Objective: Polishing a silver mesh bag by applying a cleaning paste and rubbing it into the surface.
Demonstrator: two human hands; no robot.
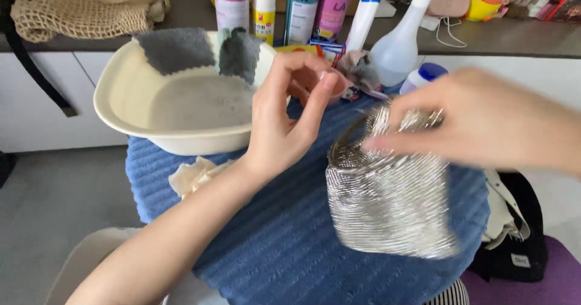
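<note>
Our left hand [284, 120] pinches a small pink cup [318, 84] between thumb and fingers [324, 93], just above the blue towel [272, 238], while our blurred right hand [478, 120] grips the top rim of the silver woven bag [387, 196] with fingers pressed together. The bag stands on the towel, right of the cream basin [130, 108], whose rim carries two grey cloths [178, 49]. Bottles [302, 11] stand on the counter [514, 39] behind the basin.

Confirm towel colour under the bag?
Blue, ribbed towel under the silver bag; only the head view shows it.
</note>
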